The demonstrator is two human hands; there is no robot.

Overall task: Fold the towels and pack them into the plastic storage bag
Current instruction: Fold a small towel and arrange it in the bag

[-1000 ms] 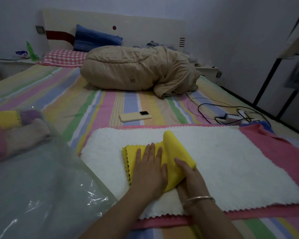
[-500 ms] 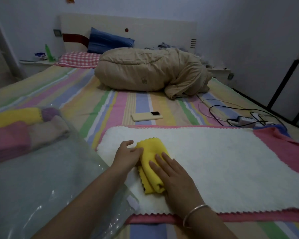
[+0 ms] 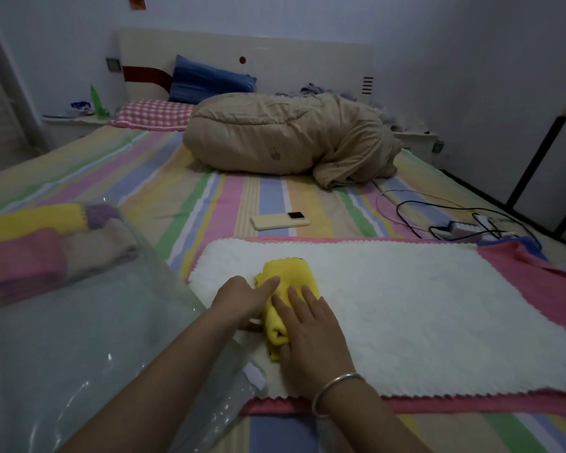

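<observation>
On top of the white towel (image 3: 406, 308), spread over a pink towel (image 3: 536, 282) on the bed (image 3: 209, 197), lies the small yellow towel (image 3: 286, 273), already folded into a compact bundle. The left hand (image 3: 242, 299) pinches its near-left edge; the right hand (image 3: 311, 328) presses flat on it, fingers straight. Several folded towels (image 3: 46, 243) already sit inside the plastic storage bag (image 3: 79, 338) at left. By my reckoning the yellow one goes in next, with white and pink left to fold. A phone (image 3: 280, 220) and cables (image 3: 455, 220) lie beyond, clear of the route.
</observation>
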